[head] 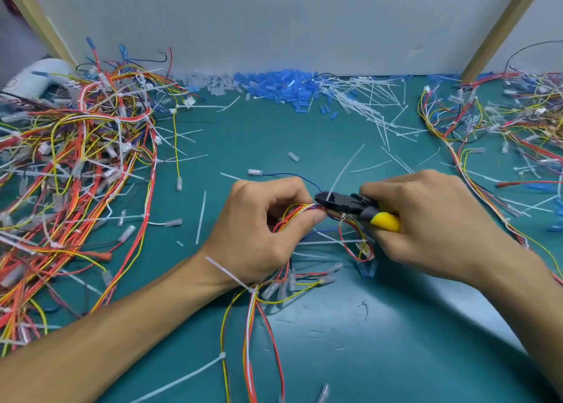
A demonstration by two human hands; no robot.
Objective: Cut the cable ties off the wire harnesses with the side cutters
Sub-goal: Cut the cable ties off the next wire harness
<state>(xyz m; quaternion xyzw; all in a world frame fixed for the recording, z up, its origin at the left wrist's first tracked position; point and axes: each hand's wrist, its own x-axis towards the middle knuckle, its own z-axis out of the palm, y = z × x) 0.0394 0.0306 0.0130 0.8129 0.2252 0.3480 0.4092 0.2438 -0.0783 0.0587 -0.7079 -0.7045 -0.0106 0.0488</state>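
Note:
My left hand [262, 229] grips a wire harness [292, 217] of red, yellow, white and blue wires just above the green mat. My right hand [426, 220] holds the side cutters [350, 205], which have black jaws and yellow handles. The jaws sit at a white cable tie [344, 171] whose tail sticks up from the bundle between my hands. The harness trails toward me, and two more white ties [227, 274] [195, 372] are fastened on it lower down.
A big tangle of harnesses [76, 174] fills the left side and another pile [502, 122] the right. Cut white ties [368, 98] and blue sleeves [283, 86] lie along the back wall. Loose tie pieces are scattered over the green mat [380, 326].

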